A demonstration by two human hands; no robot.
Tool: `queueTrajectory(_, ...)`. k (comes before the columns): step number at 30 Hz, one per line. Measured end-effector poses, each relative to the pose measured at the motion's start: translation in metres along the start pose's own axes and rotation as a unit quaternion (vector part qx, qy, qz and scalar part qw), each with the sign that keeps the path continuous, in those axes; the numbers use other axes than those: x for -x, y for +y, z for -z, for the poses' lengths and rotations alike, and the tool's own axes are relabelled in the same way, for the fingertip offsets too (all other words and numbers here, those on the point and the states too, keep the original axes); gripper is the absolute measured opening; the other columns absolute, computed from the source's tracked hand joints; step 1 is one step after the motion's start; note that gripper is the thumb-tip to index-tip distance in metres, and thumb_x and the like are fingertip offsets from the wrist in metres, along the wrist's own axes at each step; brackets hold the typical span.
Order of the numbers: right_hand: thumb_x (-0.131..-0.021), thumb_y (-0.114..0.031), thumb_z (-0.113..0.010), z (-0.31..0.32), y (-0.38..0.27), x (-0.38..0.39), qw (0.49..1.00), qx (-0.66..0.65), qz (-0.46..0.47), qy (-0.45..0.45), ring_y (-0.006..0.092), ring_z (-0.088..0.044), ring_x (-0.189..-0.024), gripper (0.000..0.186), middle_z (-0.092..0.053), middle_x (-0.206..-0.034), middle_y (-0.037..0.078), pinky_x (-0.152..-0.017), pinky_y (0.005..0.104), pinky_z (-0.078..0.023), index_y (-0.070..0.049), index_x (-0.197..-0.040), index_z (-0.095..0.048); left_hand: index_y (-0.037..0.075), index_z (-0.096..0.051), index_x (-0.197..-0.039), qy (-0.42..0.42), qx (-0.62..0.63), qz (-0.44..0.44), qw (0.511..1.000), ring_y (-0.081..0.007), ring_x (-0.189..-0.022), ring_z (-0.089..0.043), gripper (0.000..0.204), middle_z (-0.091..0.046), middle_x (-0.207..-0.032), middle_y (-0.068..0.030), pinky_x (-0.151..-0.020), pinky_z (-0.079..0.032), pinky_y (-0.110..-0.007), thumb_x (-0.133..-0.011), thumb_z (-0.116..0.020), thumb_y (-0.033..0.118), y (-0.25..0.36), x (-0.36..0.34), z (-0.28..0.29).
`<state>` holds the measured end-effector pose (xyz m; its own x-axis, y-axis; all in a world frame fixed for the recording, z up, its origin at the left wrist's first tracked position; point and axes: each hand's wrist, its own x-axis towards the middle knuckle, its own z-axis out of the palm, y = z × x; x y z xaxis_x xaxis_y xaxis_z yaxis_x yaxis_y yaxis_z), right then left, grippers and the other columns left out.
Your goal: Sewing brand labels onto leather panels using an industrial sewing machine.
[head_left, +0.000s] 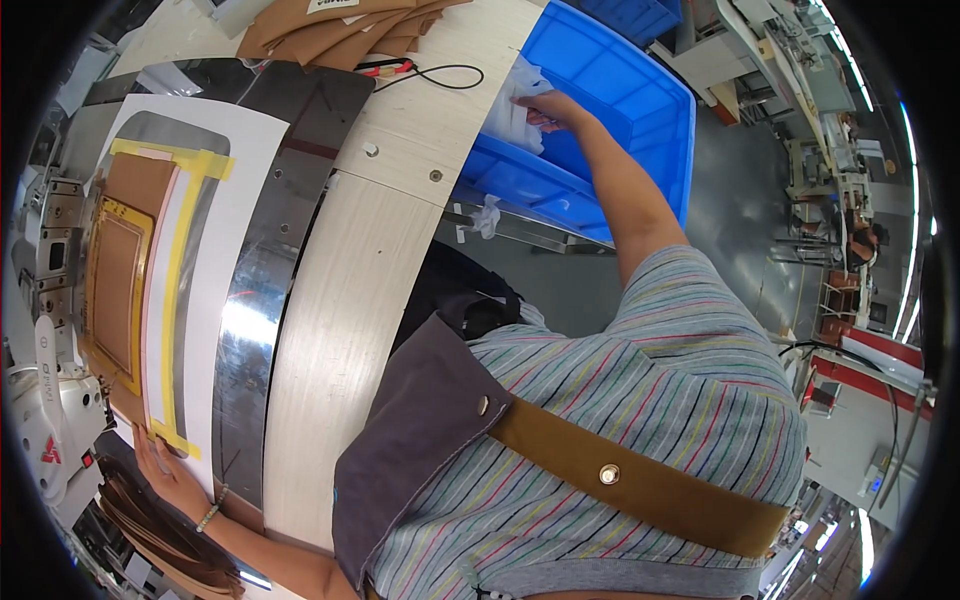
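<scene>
My left hand [168, 478], a beaded bracelet on its wrist, rests with its fingers stretched out at the lower end of a brown panel [140, 183]. The panel lies on a white sheet [245, 150] bordered with yellow tape [187, 240]. A yellowish rectangular frame [147, 290] sits over the panel's middle. My right hand [547, 110] reaches into a blue plastic bin [625, 60], its fingers closed on a crumpled, translucent white plastic bag [515, 115]. Whatever is inside the bag cannot be made out.
A stack of brown pieces [350, 35] lies on the pale table [320, 400], near red-handled snips [388, 68] and a black cord loop [455, 75]. A white sewing-type machine [65, 420] stands beyond the sheet. More brown pieces [165, 540] hang beside my left forearm.
</scene>
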<state>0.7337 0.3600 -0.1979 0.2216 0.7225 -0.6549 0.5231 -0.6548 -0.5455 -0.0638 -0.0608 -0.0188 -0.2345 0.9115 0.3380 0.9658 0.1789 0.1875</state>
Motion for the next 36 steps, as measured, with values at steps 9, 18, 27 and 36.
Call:
queueTrajectory(9,-0.079,-0.041,-0.091,0.007,0.005,-0.024,0.996,0.069,0.025,0.046,0.0195,-0.070,-0.083,0.047,-0.072,-0.094,0.007,-0.068,0.0343,-0.059,-0.003,-0.102,-0.076,0.002,-0.061,-0.149,0.002,-0.005,-0.001,1.000,-0.0336,-0.142,-0.056,0.041,-0.061,-0.154,-0.0153,-0.119,-0.042,-0.044,-0.113,-0.054,0.021,-0.001,-0.001,-0.001)
queueTrajectory(18,-0.085,-0.037,-0.093,0.017,0.002,-0.009,0.999,0.032,0.026,0.026,0.0099,-0.054,-0.065,0.041,-0.058,-0.074,-0.003,-0.059,0.0276,-0.045,-0.013,-0.075,-0.061,0.003,-0.060,-0.150,-0.004,-0.007,0.003,1.000,-0.0333,-0.143,-0.056,0.042,-0.060,-0.155,-0.0150,-0.120,-0.042,-0.044,-0.113,-0.054,0.021,-0.005,0.000,0.000)
queueTrajectory(27,-0.086,-0.041,-0.090,0.013,-0.004,0.005,0.998,0.045,0.034,0.028,0.0095,-0.056,-0.071,0.038,-0.060,-0.081,-0.004,-0.065,0.0269,-0.049,-0.012,-0.081,-0.067,0.003,-0.060,-0.150,-0.008,-0.010,0.017,1.000,-0.0327,-0.144,-0.055,0.042,-0.059,-0.156,-0.0143,-0.120,-0.042,-0.044,-0.113,-0.053,0.023,-0.006,0.004,0.000)
queueTrajectory(36,-0.085,-0.027,-0.092,0.025,0.011,-0.019,0.994,-0.103,0.000,-0.035,0.0078,-0.059,-0.076,0.025,-0.063,-0.084,-0.006,-0.074,0.0285,-0.054,-0.014,-0.093,-0.071,0.003,-0.061,-0.149,-0.008,-0.009,0.005,1.000,-0.0330,-0.144,-0.055,0.042,-0.058,-0.156,-0.0144,-0.120,-0.042,-0.045,-0.114,-0.052,0.024,-0.008,0.000,-0.002)
